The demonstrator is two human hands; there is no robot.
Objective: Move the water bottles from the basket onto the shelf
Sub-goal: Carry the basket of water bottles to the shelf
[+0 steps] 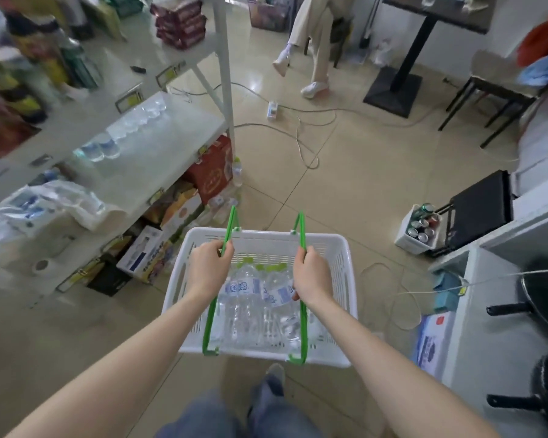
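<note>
A white plastic basket (339, 248) with two green handles hangs in front of me above the tiled floor. Several clear water bottles (250, 298) with green caps and blue-and-white labels lie inside it. My left hand (210, 267) is closed around the left green handle (230, 229). My right hand (310, 273) grips the right green handle (300, 229). To the left stands the white shelf (171, 134), with several water bottles (108, 147) lined up on its middle board.
Snack packs and boxes fill the other shelf levels. A plastic-wrapped pack (35, 203) lies on the middle board's near end. Cables and a power strip (272, 109) cross the floor. A box of cans (421, 229), a seated person's legs (310, 45) and pans (541, 295) lie around.
</note>
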